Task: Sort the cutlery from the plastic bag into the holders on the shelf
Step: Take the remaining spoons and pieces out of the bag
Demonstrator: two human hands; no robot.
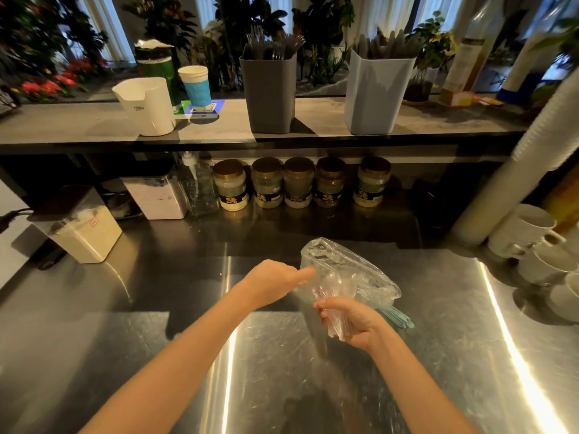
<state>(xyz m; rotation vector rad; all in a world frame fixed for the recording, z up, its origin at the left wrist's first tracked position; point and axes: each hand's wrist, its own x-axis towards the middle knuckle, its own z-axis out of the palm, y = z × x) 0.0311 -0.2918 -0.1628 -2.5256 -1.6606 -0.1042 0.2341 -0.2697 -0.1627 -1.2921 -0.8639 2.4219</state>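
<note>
Head view: right hand [357,322] clutches the plastic bag [347,267] from six o'clock; left hand [272,281], curled, touches its nine o'clock edge, grip unclear.

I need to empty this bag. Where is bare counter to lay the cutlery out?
Bare steel counter lies between the left hand and the white canister, between the plastic bag and the mugs, and at the front edge. Crowded: jars along the back.

Both bare forearms reached from the bottom edge toward centre frame. The left hand [275,281], back up, stretched one finger rightward against the plastic bag [360,270]. The right hand [355,322] had its grip curled round the bag's bunched end.
</note>
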